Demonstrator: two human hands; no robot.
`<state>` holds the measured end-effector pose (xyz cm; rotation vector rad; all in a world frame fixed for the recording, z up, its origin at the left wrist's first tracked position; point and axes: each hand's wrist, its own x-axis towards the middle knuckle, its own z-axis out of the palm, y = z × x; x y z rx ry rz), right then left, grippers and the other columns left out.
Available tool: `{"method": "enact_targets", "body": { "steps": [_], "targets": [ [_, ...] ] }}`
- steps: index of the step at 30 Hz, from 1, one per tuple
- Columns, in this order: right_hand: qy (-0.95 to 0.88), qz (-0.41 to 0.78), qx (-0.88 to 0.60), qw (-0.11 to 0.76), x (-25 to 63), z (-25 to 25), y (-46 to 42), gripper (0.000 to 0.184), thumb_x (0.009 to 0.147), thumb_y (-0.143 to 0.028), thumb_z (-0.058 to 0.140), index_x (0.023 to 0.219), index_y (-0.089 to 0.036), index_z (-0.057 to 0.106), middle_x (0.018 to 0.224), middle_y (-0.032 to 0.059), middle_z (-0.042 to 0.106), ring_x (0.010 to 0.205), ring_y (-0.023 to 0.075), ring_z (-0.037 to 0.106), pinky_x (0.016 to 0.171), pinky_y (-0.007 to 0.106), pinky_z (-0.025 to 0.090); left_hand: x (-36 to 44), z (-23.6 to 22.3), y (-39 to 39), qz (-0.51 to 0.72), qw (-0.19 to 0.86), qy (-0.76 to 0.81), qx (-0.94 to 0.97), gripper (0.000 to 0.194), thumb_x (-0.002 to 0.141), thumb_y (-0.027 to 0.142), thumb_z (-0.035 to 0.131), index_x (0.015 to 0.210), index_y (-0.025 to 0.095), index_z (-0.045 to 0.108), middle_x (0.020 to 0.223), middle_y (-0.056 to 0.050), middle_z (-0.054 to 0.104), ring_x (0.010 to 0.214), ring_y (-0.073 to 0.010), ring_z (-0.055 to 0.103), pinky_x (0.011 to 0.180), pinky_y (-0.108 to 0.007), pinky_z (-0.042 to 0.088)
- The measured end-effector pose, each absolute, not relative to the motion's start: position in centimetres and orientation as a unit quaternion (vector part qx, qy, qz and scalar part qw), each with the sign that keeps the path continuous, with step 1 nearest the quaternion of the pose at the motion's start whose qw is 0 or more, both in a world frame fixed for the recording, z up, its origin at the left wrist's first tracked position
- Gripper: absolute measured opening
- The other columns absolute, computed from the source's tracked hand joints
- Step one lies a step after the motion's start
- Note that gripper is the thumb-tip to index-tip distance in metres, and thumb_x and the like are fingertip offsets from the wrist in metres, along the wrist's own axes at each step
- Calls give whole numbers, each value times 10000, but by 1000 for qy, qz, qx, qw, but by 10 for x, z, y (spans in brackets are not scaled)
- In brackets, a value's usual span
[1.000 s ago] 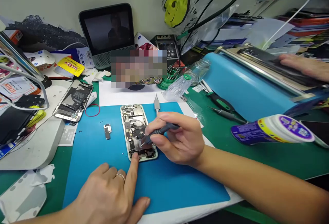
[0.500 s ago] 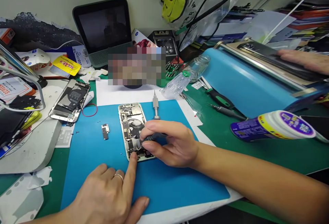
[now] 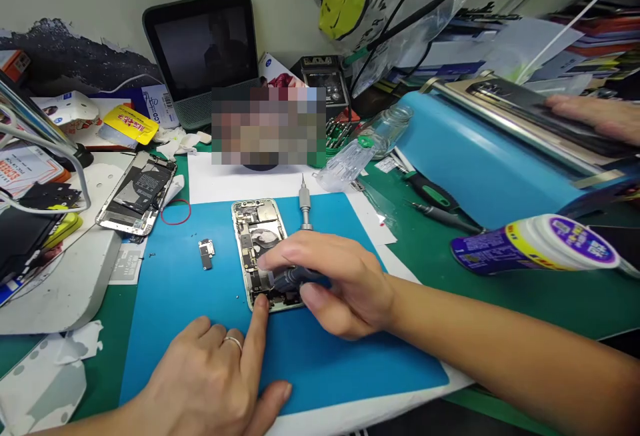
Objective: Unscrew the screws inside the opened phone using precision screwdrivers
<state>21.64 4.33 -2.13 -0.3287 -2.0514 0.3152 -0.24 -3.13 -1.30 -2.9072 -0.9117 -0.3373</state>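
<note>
On the blue mat [image 3: 200, 343] lies an opened phone [image 3: 247, 243], its inner boards and parts exposed. My left hand [image 3: 205, 369] rests at its lower edge, index finger stretched onto the phone, the other fingers bent, holding nothing. My right hand [image 3: 345, 283] is closed around a dark grey-handled tool [image 3: 290, 279] over the phone's lower half; the tool's tip is blurred and partly hidden. Just beyond that hand, a silver precision screwdriver [image 3: 305, 206] lies on the mat. Left of the phone sits a small metal bracket-like part [image 3: 206, 254], with tiny screws nearby.
A second opened phone [image 3: 140, 193] lies at left on a white block [image 3: 75, 289]. Beside it is a red rubber band [image 3: 176, 212]. To the right stand a blue roller device [image 3: 465, 149] and a tipped purple tub [image 3: 530, 243]. Another person's hand [image 3: 595, 113] rests on a dark phone [image 3: 545, 109].
My right hand has turned, bringing the tool lower and its fingers further over the phone. My left index finger stays on the phone. The view has shifted slightly.
</note>
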Motion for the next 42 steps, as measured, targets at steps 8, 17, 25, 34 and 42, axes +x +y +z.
{"method": "enact_targets", "body": {
  "steps": [8,17,25,34,42],
  "targets": [
    [-854,60,-113,504,210,-18,47,433,985,-222,582,1393,-118,483,850,71,766,669,177,687,603,311,589,-3,-14,-32,-118,44,-293,-948,504,1107,363,221,1078,62,625,562,-39,641,442,-198,620,472,-343,477],
    [-857,55,-111,500,211,-14,44,310,973,-185,555,1277,-132,531,819,66,764,663,174,686,564,300,547,-2,-11,-30,-122,25,-296,-947,469,1111,367,218,1138,63,573,576,-25,650,445,-200,628,471,-349,486],
    [-857,69,-118,497,211,-14,43,285,953,-89,477,1226,-112,554,907,79,775,767,162,699,661,305,539,-2,-9,-29,-118,20,-296,-948,434,1113,343,214,1171,67,544,600,-19,666,459,-197,639,475,-349,509],
    [-859,71,-120,492,212,-12,42,325,986,-96,426,1294,-96,528,971,104,781,922,176,707,794,319,591,-2,-8,-30,-111,21,-290,-950,447,1114,336,197,1160,63,548,588,-19,658,437,-196,620,463,-348,500],
    [-864,68,-141,480,214,-12,44,250,1037,-229,457,1245,-115,534,1241,182,736,1222,249,652,1011,448,563,-3,-9,-30,-111,36,-298,-948,473,1116,345,194,1174,43,553,604,-34,670,451,-192,628,477,-338,498]
  ]
}}
